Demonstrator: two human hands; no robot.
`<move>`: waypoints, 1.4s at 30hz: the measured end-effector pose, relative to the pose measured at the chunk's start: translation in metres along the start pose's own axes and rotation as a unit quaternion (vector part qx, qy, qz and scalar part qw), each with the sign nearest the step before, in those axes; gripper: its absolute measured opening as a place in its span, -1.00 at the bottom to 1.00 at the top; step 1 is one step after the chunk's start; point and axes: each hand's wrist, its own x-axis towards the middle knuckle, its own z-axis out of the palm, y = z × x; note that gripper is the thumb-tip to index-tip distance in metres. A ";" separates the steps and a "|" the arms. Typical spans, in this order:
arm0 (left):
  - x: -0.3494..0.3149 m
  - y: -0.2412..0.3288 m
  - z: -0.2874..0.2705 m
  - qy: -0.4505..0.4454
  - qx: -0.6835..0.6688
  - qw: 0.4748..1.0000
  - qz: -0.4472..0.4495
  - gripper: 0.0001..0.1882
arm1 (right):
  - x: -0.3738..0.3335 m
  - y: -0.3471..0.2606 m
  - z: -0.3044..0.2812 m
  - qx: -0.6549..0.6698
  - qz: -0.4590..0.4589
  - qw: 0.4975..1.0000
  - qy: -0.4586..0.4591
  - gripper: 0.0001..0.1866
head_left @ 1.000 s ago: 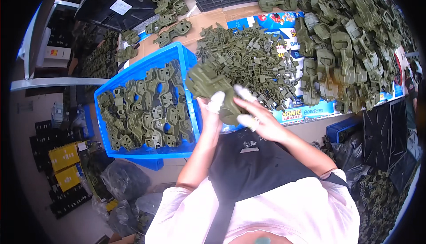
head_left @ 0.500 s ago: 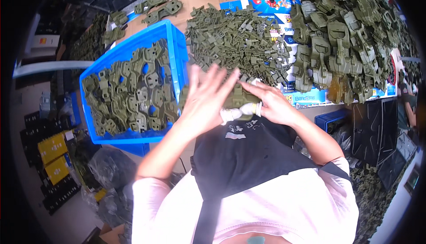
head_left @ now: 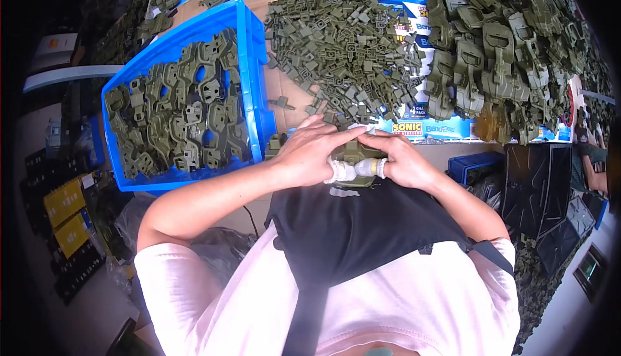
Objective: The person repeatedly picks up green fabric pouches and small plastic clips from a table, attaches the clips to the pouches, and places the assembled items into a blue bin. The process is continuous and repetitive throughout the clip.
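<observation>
An olive-green moulded plastic part (head_left: 352, 152) lies between my hands at the table's front edge, just above my black apron. My left hand (head_left: 309, 151) grips it from the left, its index finger stretched across the far side. From the right, my right hand (head_left: 404, 161) closes on the same part, and the two index fingertips nearly meet. Both thumbs are wrapped in whitish tape and press on the near side. Much of the part is hidden under the fingers. Right beyond it spreads a pile of small olive-green plastic pieces (head_left: 343, 52).
On the left stands a blue bin (head_left: 251, 71) of curved green parts (head_left: 187, 107). Larger green parts (head_left: 498, 58) are heaped at the right over printed cardboard (head_left: 446, 131). Black crates (head_left: 537, 184) stand below the table's right side. Another person's arm (head_left: 594, 172) shows at the far right.
My left hand has come down from a raised, spread position onto the green part, and its elbow has swung outward. My right hand stays at the part. The view has shifted slightly.
</observation>
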 end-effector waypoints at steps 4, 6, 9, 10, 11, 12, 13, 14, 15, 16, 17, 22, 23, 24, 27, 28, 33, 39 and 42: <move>-0.017 0.018 -0.066 0.066 0.076 0.995 0.005 0.03 | -0.001 0.009 -0.021 0.012 -0.037 0.999 0.017 -0.36; -0.034 -0.018 -0.056 0.119 -0.148 0.981 0.028 0.01 | -0.011 0.036 -0.023 0.168 -0.078 0.981 0.059 -0.35; -0.049 -0.034 -0.011 0.110 -0.437 0.892 -0.037 -0.08 | -0.013 0.040 -0.024 0.048 -0.050 0.997 0.033 -0.28; -0.047 -0.031 -0.003 0.121 -0.429 0.895 -0.027 -0.10 | -0.014 0.036 -0.026 -0.035 -0.052 0.996 0.060 -0.25; -0.048 -0.025 0.000 0.155 -0.380 0.911 -0.040 -0.15 | -0.016 0.030 -0.029 -0.117 -0.053 0.988 0.087 -0.23; -0.048 -0.021 0.003 0.166 -0.368 0.913 -0.051 -0.16 | -0.015 0.010 -0.035 -0.086 -0.075 0.986 0.126 -0.17; -0.046 -0.018 0.005 0.174 -0.357 0.916 -0.059 -0.18 | -0.009 -0.010 -0.033 -0.106 -0.135 0.975 0.143 -0.19; -0.043 -0.015 0.007 0.181 -0.343 0.919 -0.068 -0.19 | 0.002 -0.025 -0.024 -0.125 -0.197 0.959 0.161 -0.21; -0.040 -0.010 0.004 0.199 -0.306 0.929 -0.053 -0.21 | 0.012 -0.039 -0.011 -0.168 -0.200 0.956 0.135 -0.21; -0.041 -0.004 0.001 0.205 -0.271 0.940 -0.043 -0.19 | 0.019 -0.049 0.001 -0.209 -0.209 0.949 0.106 -0.21; -0.040 -0.002 0.000 0.208 -0.234 0.949 -0.026 -0.17 | 0.025 -0.048 0.009 -0.204 -0.171 0.961 0.072 -0.20; -0.049 -0.007 0.015 0.255 -0.152 0.955 0.002 -0.24 | 0.029 -0.033 -0.001 -0.107 -0.225 0.968 0.000 -0.22; -0.046 -0.005 0.014 0.244 -0.194 0.950 -0.007 -0.25 | 0.032 -0.024 -0.006 -0.050 -0.226 0.972 -0.039 -0.19; -0.044 -0.004 0.015 0.239 -0.196 0.951 -0.012 -0.25 | 0.034 -0.025 -0.008 -0.070 -0.228 0.971 -0.025 -0.17; -0.040 -0.001 0.018 0.230 -0.196 0.953 -0.032 -0.24 | 0.035 -0.028 -0.013 -0.114 -0.188 0.974 -0.050 -0.17; -0.040 0.000 0.015 0.213 -0.187 0.958 -0.034 -0.23 | 0.033 -0.028 -0.015 -0.118 -0.176 0.976 -0.050 -0.18; -0.030 -0.010 -0.016 0.352 -0.318 0.875 0.100 0.24 | 0.027 -0.029 -0.019 0.185 -0.207 0.938 0.208 -0.22; -0.008 0.006 -0.010 0.300 -0.355 0.877 0.122 -0.16 | 0.015 -0.044 -0.025 -0.065 -0.283 0.925 0.246 -0.14; -0.008 0.013 -0.004 0.285 -0.279 0.907 0.136 -0.38 | 0.004 -0.052 -0.043 -0.078 -0.241 0.964 0.085 -0.11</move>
